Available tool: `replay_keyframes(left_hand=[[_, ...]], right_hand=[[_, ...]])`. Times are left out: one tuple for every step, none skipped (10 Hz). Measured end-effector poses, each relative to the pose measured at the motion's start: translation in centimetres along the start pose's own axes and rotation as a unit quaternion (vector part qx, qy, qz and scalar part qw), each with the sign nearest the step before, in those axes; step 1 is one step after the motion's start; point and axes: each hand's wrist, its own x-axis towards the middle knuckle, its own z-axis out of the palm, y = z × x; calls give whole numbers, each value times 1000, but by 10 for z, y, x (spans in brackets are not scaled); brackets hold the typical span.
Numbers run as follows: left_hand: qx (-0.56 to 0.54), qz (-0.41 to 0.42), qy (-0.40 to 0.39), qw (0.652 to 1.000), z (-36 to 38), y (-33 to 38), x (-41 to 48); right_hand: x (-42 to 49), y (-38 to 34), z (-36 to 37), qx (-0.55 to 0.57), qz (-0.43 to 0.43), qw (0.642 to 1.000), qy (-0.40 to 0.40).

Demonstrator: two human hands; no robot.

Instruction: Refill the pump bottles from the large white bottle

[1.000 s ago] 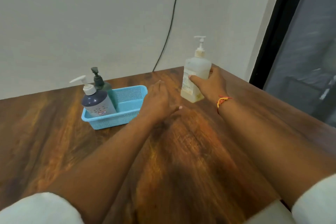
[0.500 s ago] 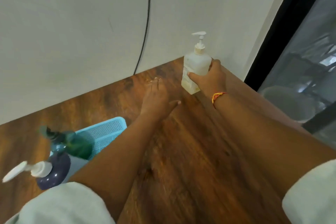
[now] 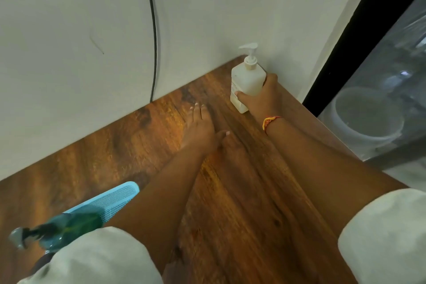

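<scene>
Head camera showed a white pump bottle (image 3: pixel 247 80) standing upright at the far right corner of the wooden table (image 3: pixel 242 203), very near the pale wall (image 3: pixel 69 30). The right hand (image 3: pixel 260 99) was wrapped around the low part of the bottle, thumb on the front and fingers round the side by the wall, so this hand was closed on it. The left hand (image 3: pixel 199 129) lay flat on the table just to the left of the bottle, fingers spread out and holding nothing.

The bottle was made of smooth, cloudy plastic with flat sides and soft round shoulders. It had a label on the front and a thin white pump head (image 3: pixel 250 49) on a long neck. It looked partly full, so it was likely a bit heavy at the bottom. The plastic looked slippery, more so if any soap had run down it. The best place to hold it seemed to be the wide body, low down, not the thin pump, which could bend or squirt.

The table was dark brown wood with shiny streaks. At the near left sat a light blue basket (image 3: pixel 115 198) with tiny holes in its wall. A blurry green bottle (image 3: pixel 69 226) with a dark pump leaned out of it. A black cable (image 3: pixel 154 41) ran down the wall. Both sleeves were pale and rolled up.
</scene>
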Motion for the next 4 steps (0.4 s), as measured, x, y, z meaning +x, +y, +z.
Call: replay_keyframes(left_hand=[[12, -7, -8, 1000, 1, 0, 0], [11, -8, -18, 1000, -2, 2, -3], [9, -4, -15, 1000, -6, 4, -10], [16, -5, -13, 1000, -17, 6, -24]], right_hand=[[1, 4, 3, -6, 10, 1000, -7], [-3, 3, 5, 8, 17, 1000, -13], [-9, 2, 2, 28, 19, 999, -9], [-28, -3, -3, 2, 11, 999, 35]])
